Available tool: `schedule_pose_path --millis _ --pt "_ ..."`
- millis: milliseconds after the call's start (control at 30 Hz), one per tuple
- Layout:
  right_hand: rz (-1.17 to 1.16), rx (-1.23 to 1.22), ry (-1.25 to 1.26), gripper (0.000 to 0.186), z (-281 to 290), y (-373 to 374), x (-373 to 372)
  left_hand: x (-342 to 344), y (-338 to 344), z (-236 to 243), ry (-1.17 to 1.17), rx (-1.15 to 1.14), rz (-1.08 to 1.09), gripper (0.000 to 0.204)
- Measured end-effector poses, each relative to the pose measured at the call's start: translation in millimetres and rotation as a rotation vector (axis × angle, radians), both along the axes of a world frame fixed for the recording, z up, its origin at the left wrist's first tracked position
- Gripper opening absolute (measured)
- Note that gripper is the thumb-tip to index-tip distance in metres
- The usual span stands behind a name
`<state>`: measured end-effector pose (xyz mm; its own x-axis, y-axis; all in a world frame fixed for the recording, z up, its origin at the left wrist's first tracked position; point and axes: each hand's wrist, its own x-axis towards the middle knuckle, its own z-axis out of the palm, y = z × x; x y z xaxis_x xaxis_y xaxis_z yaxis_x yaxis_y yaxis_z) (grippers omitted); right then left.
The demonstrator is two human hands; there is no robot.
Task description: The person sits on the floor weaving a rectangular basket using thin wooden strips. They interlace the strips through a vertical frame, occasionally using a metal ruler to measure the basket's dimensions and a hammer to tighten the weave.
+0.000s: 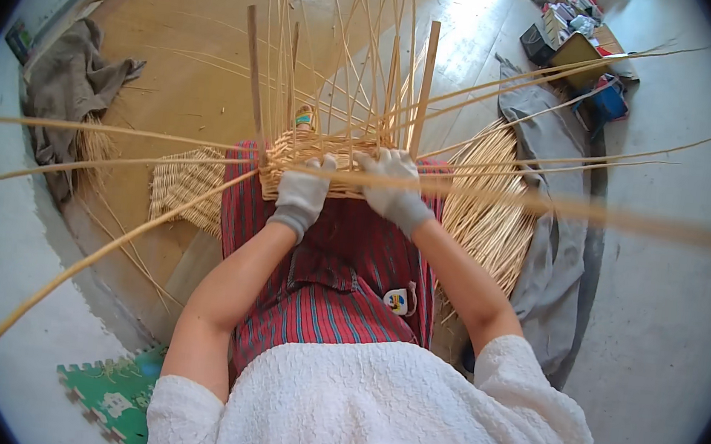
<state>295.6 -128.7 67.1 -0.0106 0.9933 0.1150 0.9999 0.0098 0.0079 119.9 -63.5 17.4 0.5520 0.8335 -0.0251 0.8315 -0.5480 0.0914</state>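
Observation:
A partly woven wicker basket [347, 153] rests on my lap, with thin rods standing up from it and others reaching out sideways. My left hand [304, 191], in a white glove, is closed on the near wall at its left part. Just to the right, my right hand [395, 189], gloved too, has its fingers bent over the same wall. One long rod [579, 211], smeared by motion, runs from between my hands far to the right. Whether fingers pinch this rod, I cannot tell. Flat wooden stakes [425, 83] rise at the basket's corners.
A bundle of loose rods [494, 210] lies on grey cloth [557, 276] to the right. On the left are a woven panel [184, 181] and dark cloth [73, 84]. Boxes and clutter [579, 51] sit at the far right. A green foam mat [118, 396] lies near left.

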Motion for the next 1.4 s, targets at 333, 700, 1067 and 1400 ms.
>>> schedule_pose_path --millis 333,700,1067,1400 --pt "0.178 -0.077 0.351 0.036 -28.4 -222.0 -5.7 -130.9 -58.5 -37.5 -0.741 0.153 0.115 0.048" --pt "-0.242 0.382 0.08 0.039 46.1 -21.0 69.4 -111.9 4.6 11.9 -0.029 0.212 -0.046 0.077" --pt "-0.471 0.01 0.347 0.056 38.9 8.4 86.8 -104.4 7.8 25.1 -0.144 0.028 0.064 0.072" --pt "-0.171 0.393 0.459 0.025 26.4 -88.1 77.8 -122.2 6.4 2.9 -0.249 0.144 0.008 0.08"
